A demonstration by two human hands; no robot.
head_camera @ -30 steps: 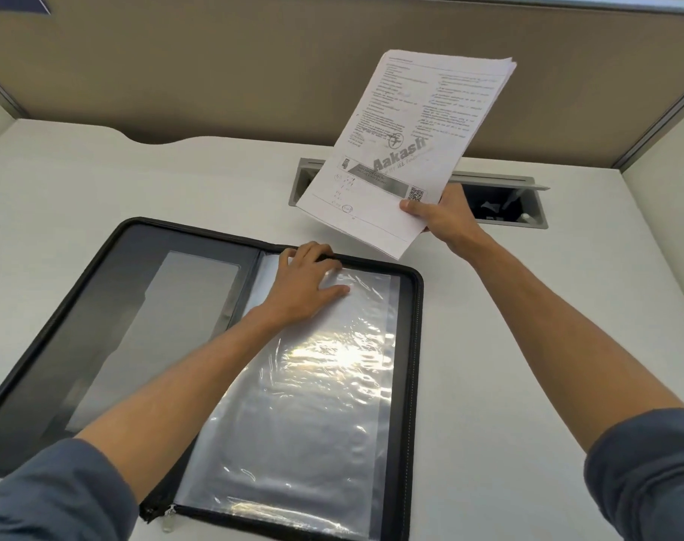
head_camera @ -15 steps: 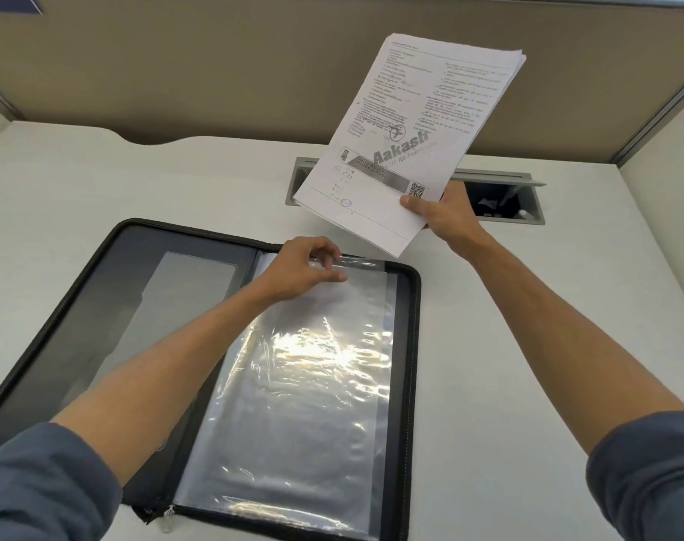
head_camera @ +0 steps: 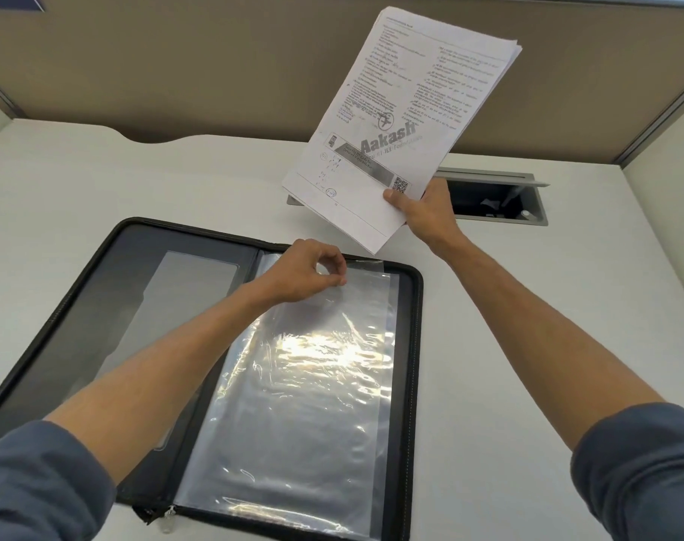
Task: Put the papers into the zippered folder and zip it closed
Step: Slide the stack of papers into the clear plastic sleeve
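A black zippered folder lies open flat on the white desk. Clear plastic sleeves fill its right half, and a grey pocket sits on its left half. My left hand pinches the top edge of the uppermost plastic sleeve near the folder's far rim. My right hand holds a stack of printed papers by its lower corner, up in the air beyond the folder's top right corner. The zipper pull hangs at the folder's near edge.
A recessed cable box with its lid raised sits in the white desk behind my right hand. A tan partition wall runs along the back, and a side panel closes the right.
My left hand went from lying flat on the sleeve to pinching its top edge. The papers rose slightly in my right hand.
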